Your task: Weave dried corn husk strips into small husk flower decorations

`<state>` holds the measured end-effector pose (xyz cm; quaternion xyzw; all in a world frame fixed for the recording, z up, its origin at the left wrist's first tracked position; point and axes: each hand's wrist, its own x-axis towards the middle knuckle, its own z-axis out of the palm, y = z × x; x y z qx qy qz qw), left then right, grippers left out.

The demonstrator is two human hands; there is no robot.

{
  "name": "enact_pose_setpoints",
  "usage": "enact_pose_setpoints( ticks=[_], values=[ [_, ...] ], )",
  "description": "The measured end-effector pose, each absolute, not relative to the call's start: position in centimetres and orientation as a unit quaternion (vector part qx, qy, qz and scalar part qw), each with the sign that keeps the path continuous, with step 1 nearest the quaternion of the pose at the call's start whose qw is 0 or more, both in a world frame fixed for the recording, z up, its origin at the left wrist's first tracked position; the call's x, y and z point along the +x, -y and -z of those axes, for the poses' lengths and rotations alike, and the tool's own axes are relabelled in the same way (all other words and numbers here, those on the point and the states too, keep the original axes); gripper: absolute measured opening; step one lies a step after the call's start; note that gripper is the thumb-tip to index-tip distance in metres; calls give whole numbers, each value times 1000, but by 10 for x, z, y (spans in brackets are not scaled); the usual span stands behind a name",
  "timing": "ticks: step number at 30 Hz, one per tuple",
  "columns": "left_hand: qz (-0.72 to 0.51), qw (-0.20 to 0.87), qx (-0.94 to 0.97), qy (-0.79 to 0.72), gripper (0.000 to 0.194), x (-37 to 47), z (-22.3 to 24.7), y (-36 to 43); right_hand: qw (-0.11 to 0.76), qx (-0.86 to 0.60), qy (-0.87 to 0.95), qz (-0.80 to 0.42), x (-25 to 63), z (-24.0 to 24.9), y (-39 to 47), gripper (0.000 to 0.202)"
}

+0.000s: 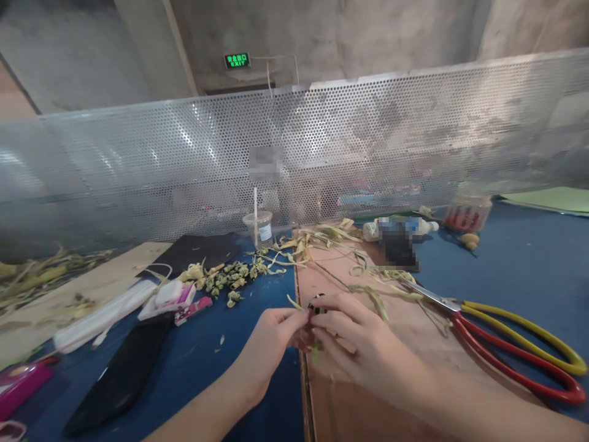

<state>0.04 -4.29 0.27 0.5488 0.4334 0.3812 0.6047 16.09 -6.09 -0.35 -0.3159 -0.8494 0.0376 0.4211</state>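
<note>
Near the seam between the blue tabletop and the brown board, my left hand (275,336) and my right hand (356,337) meet, fingertips close together. My left thumb and fingers are pinched, and the tip of a yellow-green leaf strip (294,302) sticks up beside them. A small black-and-yellow piece (316,301) shows at the fingertips of my right hand, whose fingers curl around it. Its full shape is hidden by the fingers. More dried leaf strips (329,236) lie on the board beyond my hands.
Scissors (453,305) with red and yellow handles lie right. Small knotted green pieces (232,279), a plastic cup (258,228) and a black pouch (122,374) are on the left. A bottle (423,226) lies behind, before a perforated metal screen (184,159).
</note>
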Motion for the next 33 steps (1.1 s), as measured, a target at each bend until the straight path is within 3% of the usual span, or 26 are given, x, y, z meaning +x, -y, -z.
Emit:
enact_pose_setpoints(
  ticks=[6,12,21,27,33],
  values=[
    [-394,617,527,-432,25,0,-3,42,391,-315,864,-28,161,0,68,23],
    [-407,556,563,-457,25,-2,1,41,372,-314,871,-65,158,-1,73,22],
    [-405,510,587,-481,29,-4,0,39,413,-299,849,-135,158,10,72,42],
    [-403,485,600,-492,33,-5,0,39,463,-373,792,-138,161,12,69,40],
    [-404,485,607,-482,34,-7,-4,41,389,-389,766,-333,165,6,59,53]
  ],
)
